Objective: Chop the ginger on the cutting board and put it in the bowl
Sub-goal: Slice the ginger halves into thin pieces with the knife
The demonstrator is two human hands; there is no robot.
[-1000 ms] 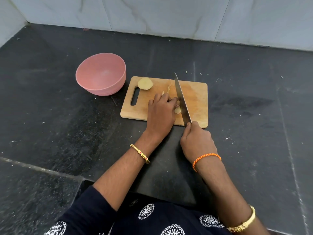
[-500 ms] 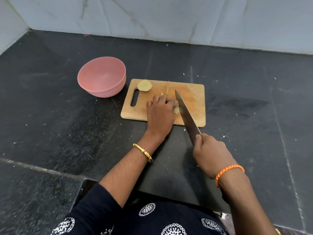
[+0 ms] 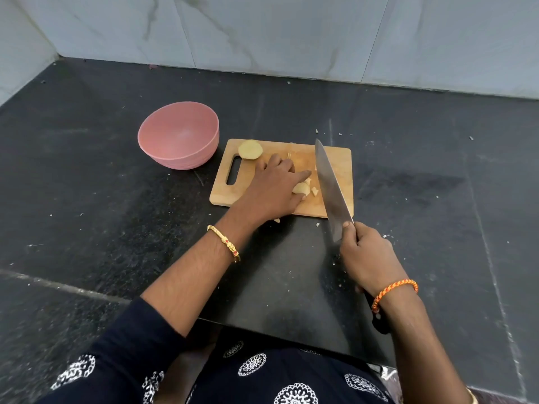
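Observation:
A wooden cutting board (image 3: 341, 173) with a handle slot lies on the black counter. My left hand (image 3: 274, 188) rests on it and pins a pale ginger piece (image 3: 301, 188) under thumb and fingers. Small cut bits (image 3: 314, 191) lie just right of that piece. A second, larger ginger chunk (image 3: 250, 149) sits at the board's far left corner. My right hand (image 3: 369, 255) grips the handle of a big kitchen knife (image 3: 331, 188), whose blade slants over the board just right of the cut bits. The pink bowl (image 3: 179, 135) stands left of the board with nothing visible inside.
The black stone counter (image 3: 437, 199) is speckled with small ginger crumbs around the board. One scrap (image 3: 277, 220) lies on the counter by the board's near edge. A grey tiled wall (image 3: 291, 33) closes off the back and left.
The knife was drawn back toward me half a second ago and has come forward again, its blade over the board beside the ginger. My left hand has shifted its fingers on the piece.

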